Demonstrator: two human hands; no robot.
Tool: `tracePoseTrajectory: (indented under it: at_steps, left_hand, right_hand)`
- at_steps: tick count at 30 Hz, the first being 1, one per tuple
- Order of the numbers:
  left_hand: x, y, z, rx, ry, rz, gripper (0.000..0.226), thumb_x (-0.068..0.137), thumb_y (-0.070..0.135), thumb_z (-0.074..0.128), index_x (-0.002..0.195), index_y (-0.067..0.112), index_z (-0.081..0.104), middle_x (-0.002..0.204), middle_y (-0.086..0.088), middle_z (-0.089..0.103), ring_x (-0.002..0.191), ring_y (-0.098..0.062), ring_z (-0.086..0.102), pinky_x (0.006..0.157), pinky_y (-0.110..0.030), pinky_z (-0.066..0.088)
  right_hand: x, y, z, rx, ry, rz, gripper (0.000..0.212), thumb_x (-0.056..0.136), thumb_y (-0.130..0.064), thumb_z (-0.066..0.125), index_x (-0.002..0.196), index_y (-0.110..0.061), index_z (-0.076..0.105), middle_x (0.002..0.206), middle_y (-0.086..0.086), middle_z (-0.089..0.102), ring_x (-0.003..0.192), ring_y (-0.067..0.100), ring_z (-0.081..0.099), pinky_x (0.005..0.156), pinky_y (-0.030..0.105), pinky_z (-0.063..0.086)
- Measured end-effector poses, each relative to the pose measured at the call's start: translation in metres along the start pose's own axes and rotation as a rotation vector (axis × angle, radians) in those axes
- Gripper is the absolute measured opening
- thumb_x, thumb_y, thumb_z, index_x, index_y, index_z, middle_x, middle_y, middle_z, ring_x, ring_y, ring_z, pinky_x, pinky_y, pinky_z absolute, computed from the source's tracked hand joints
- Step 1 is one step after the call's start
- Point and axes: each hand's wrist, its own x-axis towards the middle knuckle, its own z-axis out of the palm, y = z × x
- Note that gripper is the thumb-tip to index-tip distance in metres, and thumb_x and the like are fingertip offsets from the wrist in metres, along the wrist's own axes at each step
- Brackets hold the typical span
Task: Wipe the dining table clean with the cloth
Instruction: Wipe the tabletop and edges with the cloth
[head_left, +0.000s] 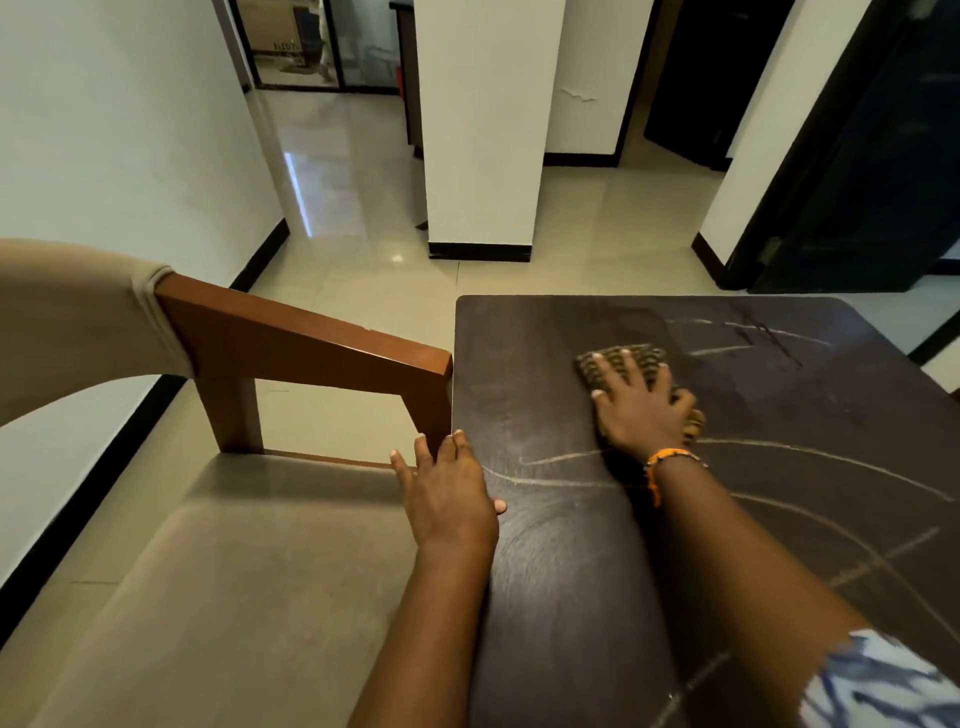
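The dark brown dining table fills the right half of the view, streaked with pale chalk-like lines. A folded brown patterned cloth lies flat on its far middle part. My right hand, with an orange bracelet at the wrist, presses down on the cloth with fingers spread over it. My left hand rests on the table's left edge, fingers curled over the rim and thumb on top.
A wooden chair with a beige seat and backrest stands against the table's left edge. Glossy tiled floor stretches ahead to a white pillar. A dark doorway is at the far right.
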Motion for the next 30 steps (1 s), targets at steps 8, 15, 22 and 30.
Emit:
tracePoseTrajectory:
  at_steps: [8, 15, 22, 30]
  left_hand:
    - [0.0, -0.004, 0.002, -0.045, 0.016, -0.011, 0.086, 0.088, 0.046, 0.056, 0.151, 0.018, 0.005, 0.158, 0.0, 0.014, 0.147, -0.03, -0.003, 0.115, -0.054, -0.002]
    - [-0.002, 0.065, 0.005, -0.068, 0.037, -0.037, 0.098, 0.082, 0.056, 0.056, 0.15, 0.009, 0.003, 0.159, -0.005, 0.01, 0.146, -0.028, -0.008, 0.116, -0.05, -0.002]
    - [0.03, 0.184, 0.018, -0.016, -0.074, 0.239, 0.117, 0.068, 0.06, 0.068, 0.151, 0.011, 0.001, 0.159, 0.0, 0.006, 0.145, -0.027, -0.017, 0.116, -0.049, -0.007]
    - [0.053, 0.216, 0.022, 0.227, -0.109, 0.234, 0.111, 0.065, 0.066, 0.066, 0.149, 0.014, 0.016, 0.158, -0.001, 0.017, 0.146, -0.028, -0.01, 0.115, -0.051, -0.007]
  right_hand:
    - [-0.028, -0.104, 0.024, -0.014, -0.12, -0.547, 0.047, 0.099, -0.044, 0.028, 0.144, -0.049, 0.017, 0.159, -0.01, 0.004, 0.145, 0.031, -0.005, 0.111, 0.052, 0.004]
    - [0.003, 0.002, 0.005, 0.013, -0.037, -0.562, 0.048, 0.097, -0.044, 0.031, 0.143, -0.049, 0.02, 0.158, -0.014, 0.01, 0.145, 0.024, 0.004, 0.108, 0.048, 0.014]
    - [0.056, 0.211, -0.031, -0.018, 0.069, -0.223, 0.047, 0.098, -0.043, 0.031, 0.144, -0.047, 0.021, 0.157, -0.015, 0.013, 0.143, 0.023, 0.013, 0.107, 0.047, 0.018]
    - [0.083, 0.306, -0.049, 0.059, 0.09, 0.222, 0.05, 0.098, -0.04, 0.032, 0.147, -0.041, 0.018, 0.159, -0.004, 0.011, 0.144, 0.034, 0.005, 0.111, 0.058, 0.007]
